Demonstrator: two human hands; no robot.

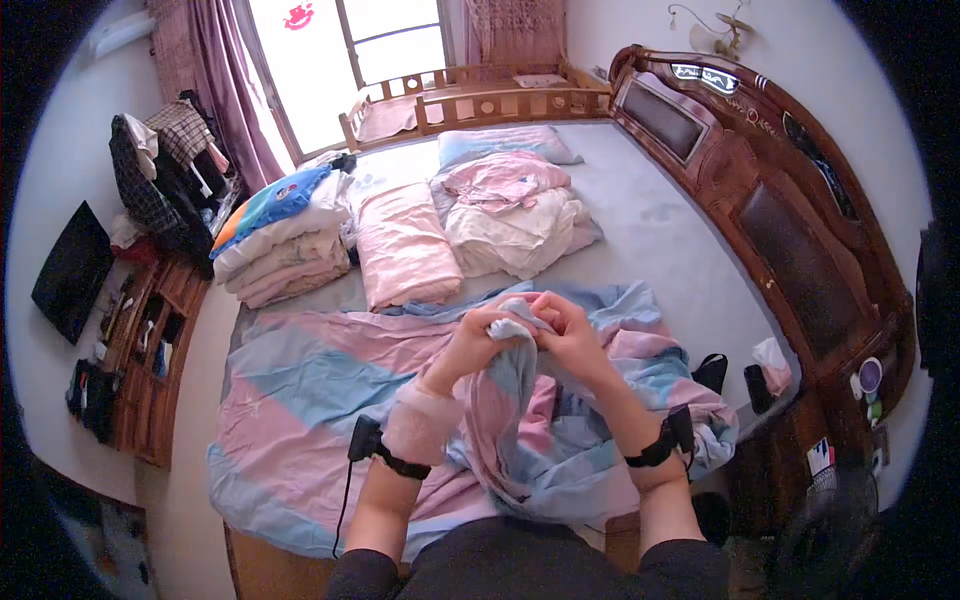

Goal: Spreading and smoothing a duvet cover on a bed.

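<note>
A large, thin bedding cover in pink, blue and grey, which looks like a duvet cover, lies rumpled over the near part of the bed and hangs past its near edge. Above it, my left hand pinches a gathered edge of the cover. My right hand grips the same edge close beside, its fingers bent and nearly touching the left. From between them the cloth drops in a long fold to the bed. Parts of the fingertips are hidden by cloth. Each wrist wears a black strapped device.
Beyond the cover lie a folded pink quilt, a crumpled cream and pink bundle, a pillow and a stack of folded bedding. A carved wooden headboard lines the right. Tissues sit near the bed's right edge.
</note>
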